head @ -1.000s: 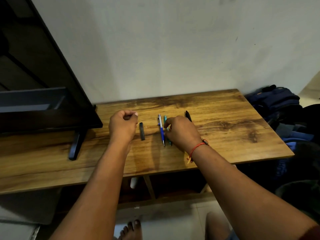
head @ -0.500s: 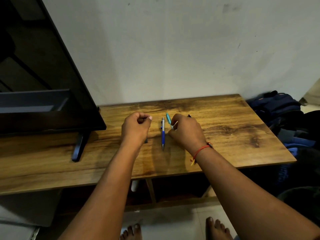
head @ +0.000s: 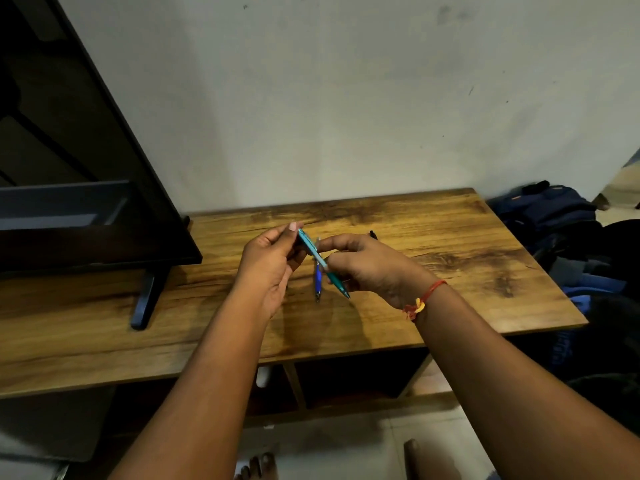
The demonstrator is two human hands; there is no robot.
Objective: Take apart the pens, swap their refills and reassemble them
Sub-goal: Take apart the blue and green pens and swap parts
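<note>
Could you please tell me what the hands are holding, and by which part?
The teal pen: left hand pinches its far end, right hand grips near the tip.

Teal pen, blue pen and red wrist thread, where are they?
teal pen (head: 312,249): head view, on its light upper barrel.
blue pen (head: 318,280): head view, on its blue lower half.
red wrist thread (head: 427,296): head view, on the strand across the wrist.

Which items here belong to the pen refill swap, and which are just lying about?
Job: slim teal plastic pen, gripped by left hand and right hand; blue-and-white pen; black pen.
Idle: black flat screen; blue fabric backpacks.
</note>
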